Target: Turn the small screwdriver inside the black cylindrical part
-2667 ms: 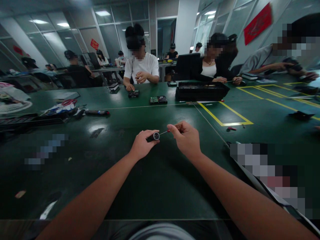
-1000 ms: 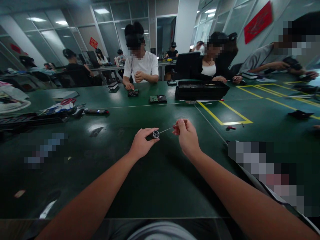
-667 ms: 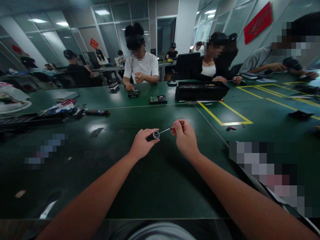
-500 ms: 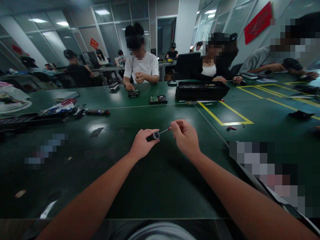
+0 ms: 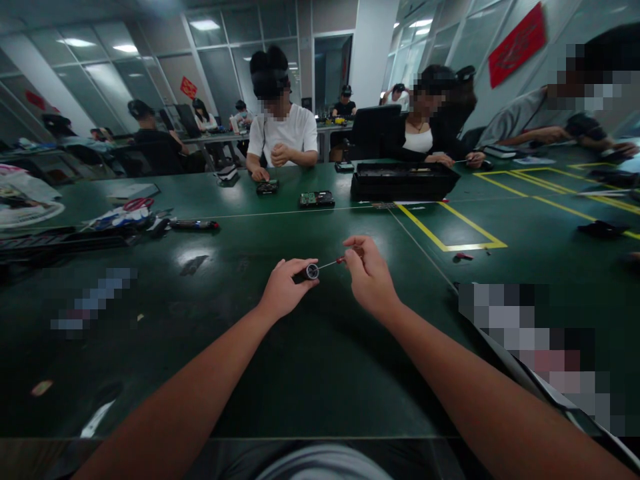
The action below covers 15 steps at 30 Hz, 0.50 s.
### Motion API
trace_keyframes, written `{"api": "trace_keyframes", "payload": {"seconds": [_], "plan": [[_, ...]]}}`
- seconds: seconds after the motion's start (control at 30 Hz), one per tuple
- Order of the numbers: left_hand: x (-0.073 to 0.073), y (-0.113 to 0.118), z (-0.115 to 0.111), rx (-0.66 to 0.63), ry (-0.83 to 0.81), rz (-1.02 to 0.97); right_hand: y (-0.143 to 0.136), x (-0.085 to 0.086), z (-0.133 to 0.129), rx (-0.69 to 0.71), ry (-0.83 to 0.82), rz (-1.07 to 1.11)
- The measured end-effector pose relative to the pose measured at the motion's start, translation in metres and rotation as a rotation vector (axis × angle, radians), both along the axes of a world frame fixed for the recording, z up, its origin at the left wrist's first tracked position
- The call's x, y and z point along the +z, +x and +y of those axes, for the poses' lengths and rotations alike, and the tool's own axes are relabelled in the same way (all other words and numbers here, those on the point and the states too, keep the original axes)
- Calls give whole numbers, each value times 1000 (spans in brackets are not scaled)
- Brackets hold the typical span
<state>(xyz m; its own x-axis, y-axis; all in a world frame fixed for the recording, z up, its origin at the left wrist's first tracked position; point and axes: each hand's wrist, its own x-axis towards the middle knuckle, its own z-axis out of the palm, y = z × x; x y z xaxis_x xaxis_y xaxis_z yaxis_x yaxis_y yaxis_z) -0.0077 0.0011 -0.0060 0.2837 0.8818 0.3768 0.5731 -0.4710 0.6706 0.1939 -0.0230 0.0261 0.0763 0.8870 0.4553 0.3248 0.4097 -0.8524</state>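
The black cylinder [image 5: 306, 273] points its round open end rightward, toward the screwdriver [image 5: 334, 263].

One view only, head-worn. Looks forward and down from above the near edge of the table [image 5: 280, 347]. Both forearms enter from the bottom corners; hands [image 5: 287, 288] near mid-frame, fairly close. Far side of table and seated people beyond, smaller. Upper frame reaches back wall, door, ceiling lights. Wide angle; side walls lean outward.
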Motion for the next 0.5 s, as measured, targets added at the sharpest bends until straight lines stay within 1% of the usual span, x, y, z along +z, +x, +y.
{"api": "trace_keyframes", "payload": {"seconds": [0.07,0.13,0.2,0.27,0.3,0.4,0.5], "plan": [[1,0,-1,10,3,-8,0,-3,3,23,-15,77],[2,0,-2,5,4,-13,-1,-7,8,38,-64,188],[4,0,-2,-11,18,-18,0,-11,15,46,-161,363],[5,0,-2,-13,37,-17,2,-15,22,61,-314,588],[6,0,-1,-7,41,-15,3,-16,25,59,-357,654],[6,-1,1,22,32,-11,5,-18,29,-24,-315,684],[5,-2,2,34,32,-9,2,-17,25,-54,-208,577]]}}
